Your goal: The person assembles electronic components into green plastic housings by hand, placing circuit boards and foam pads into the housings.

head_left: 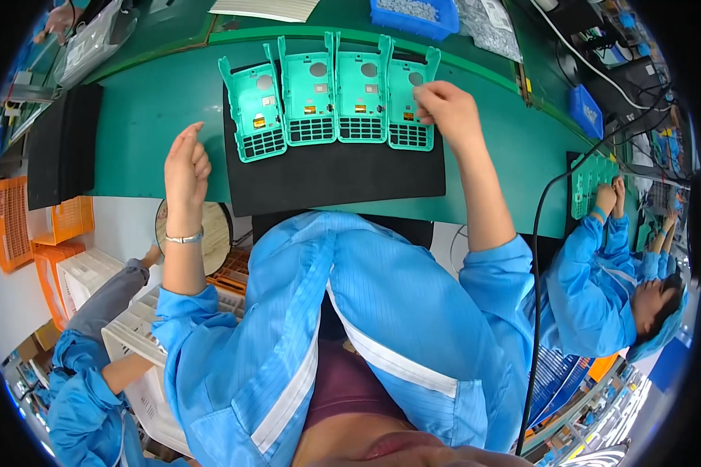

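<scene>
Several green plastic housings (309, 89) lie side by side in a row on a black mat (343, 179). Each has a keypad grid at its near end, two prongs at its far end, a round grey spot and a small orange piece inside. My right hand (450, 115) is at the right edge of the rightmost housing (410, 97), its thumb and fingers pinched together; whatever is between them is too small to make out. Left of the mat, my left hand (187, 163) hovers above the table with thumb and forefinger together and the other fingers curled. Its contents cannot be made out.
A blue bin of small grey parts (417, 14) and a clear plastic bag (487, 29) sit at the back. Black foam blocks (66, 144) stand at the left. A black cable (539, 233) hangs down on the right. Co-workers (600, 280) sit nearby.
</scene>
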### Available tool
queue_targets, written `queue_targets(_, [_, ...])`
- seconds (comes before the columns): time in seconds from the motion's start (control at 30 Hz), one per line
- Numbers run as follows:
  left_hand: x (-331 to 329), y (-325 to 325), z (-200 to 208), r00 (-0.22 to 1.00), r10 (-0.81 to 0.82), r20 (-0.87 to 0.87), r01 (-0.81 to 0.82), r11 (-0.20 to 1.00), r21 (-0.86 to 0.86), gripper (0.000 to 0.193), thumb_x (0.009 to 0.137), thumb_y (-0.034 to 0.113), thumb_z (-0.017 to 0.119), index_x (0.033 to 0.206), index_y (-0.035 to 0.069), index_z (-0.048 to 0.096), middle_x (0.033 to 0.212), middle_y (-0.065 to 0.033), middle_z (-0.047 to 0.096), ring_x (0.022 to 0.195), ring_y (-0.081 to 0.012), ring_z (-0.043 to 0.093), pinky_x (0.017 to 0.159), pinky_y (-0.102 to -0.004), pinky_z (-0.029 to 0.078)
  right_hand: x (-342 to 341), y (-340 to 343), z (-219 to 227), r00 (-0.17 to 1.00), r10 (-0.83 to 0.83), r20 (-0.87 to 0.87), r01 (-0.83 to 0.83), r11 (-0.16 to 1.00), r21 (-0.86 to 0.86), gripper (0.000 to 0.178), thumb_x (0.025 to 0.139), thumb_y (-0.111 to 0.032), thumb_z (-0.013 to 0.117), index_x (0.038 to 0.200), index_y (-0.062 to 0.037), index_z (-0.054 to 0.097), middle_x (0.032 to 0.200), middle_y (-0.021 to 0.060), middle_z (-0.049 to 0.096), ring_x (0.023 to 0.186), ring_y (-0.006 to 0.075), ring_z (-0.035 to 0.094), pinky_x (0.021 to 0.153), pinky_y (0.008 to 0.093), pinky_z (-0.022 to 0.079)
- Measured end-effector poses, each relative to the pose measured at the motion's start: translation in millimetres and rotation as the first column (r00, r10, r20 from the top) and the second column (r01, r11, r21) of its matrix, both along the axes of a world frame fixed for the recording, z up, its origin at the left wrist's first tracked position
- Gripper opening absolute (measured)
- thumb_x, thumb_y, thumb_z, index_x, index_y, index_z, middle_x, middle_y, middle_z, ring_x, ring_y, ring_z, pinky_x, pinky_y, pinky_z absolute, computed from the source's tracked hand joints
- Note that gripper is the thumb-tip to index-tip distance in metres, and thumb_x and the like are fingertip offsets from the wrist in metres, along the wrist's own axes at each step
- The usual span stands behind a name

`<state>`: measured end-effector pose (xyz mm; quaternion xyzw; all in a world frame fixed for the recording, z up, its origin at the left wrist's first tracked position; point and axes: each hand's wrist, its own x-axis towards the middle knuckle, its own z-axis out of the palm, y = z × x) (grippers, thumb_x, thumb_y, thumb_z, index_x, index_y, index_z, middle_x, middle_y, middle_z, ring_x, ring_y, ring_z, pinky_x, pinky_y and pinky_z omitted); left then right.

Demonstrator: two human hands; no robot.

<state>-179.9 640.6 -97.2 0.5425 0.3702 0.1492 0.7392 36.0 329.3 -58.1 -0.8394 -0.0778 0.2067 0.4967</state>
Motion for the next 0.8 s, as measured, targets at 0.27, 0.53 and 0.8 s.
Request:
queue_targets(0.27, [20,-84,10,0.944,0.097,0.316,0.109,0.811,-0.575,0.027,0.090,0.011,0.049,0.114,-0.003,0.048,0.078,-0.0020,0.052,0.061,-0.0072,0.042,0.053,-0.0201,0.035,26,26,-14,0.984,0.168,-0.061,-0.178,0.931,-0.318,0.023,0.077,-0.021,0.060,0.083,0.0015,0.063,0.069,0.0056,0.061,0.059,0.0123,0.059,0.052,0.0256,0.049])
queue_targets(0.53, [33,-112,16,0.925,-0.014,0.379,0.243,0.788,-0.566,0.025,0.092,0.006,0.043,0.114,-0.006,0.046,0.106,-0.0158,0.057,0.095,-0.0184,0.058,0.084,-0.0281,0.050,43,36,-19,0.935,0.348,-0.066,-0.339,0.825,-0.452,0.023,0.072,-0.023,0.058,0.076,-0.0013,0.064,0.064,0.0093,0.064,0.055,0.0170,0.063,0.054,0.0292,0.050])
queue_targets(0.8, [39,-110,3,0.903,-0.122,0.411,0.348,0.771,-0.534,0.021,0.091,0.013,0.052,0.106,0.000,0.054,0.091,-0.0064,0.063,0.078,-0.0093,0.061,0.069,-0.0196,0.051,43,40,-13,0.926,0.374,-0.044,-0.333,0.759,-0.560,0.024,0.072,-0.024,0.058,0.079,-0.0023,0.065,0.065,0.0112,0.064,0.057,0.0191,0.063,0.060,0.0300,0.051])
